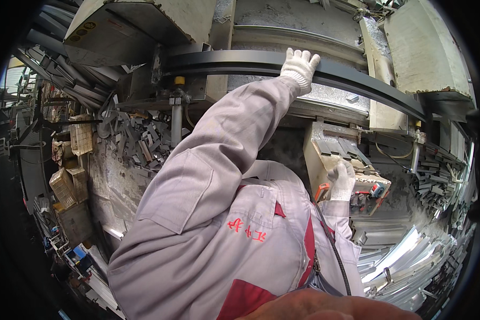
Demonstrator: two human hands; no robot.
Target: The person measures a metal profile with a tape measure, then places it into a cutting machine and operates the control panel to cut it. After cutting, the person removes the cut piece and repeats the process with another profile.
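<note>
Curled over the top edge of the long dark bar (pixel 357 80) with the left hand (pixel 300 66), white-gloved, fingers pressed together and wrapped down its far side, grey sleeve stretched up to it. Resting the right hand (pixel 342 181), gloved too, well below the bar against the front edge of a pale block (pixel 317 154); fingers bent inward, but cannot tell whether pinching anything.

Behind and above the bar, towering: a big grey machine (pixel 282 21) with chipped pale housings. Below the bar's right end, spilling downward: a heap of shiny metal strips (pixel 410 261). Below the bar's left end, piled up: short grey metal offcuts (pixel 138 138). Farther left of the bar, stacked: yellowish mesh baskets (pixel 69 184). Just under the bar, on top of the block: a few flat grey pieces (pixel 338 146). Beside the right hand, low under the bar: a small box with a red button (pixel 376 189) and an orange-edged bit (pixel 321 191).
</note>
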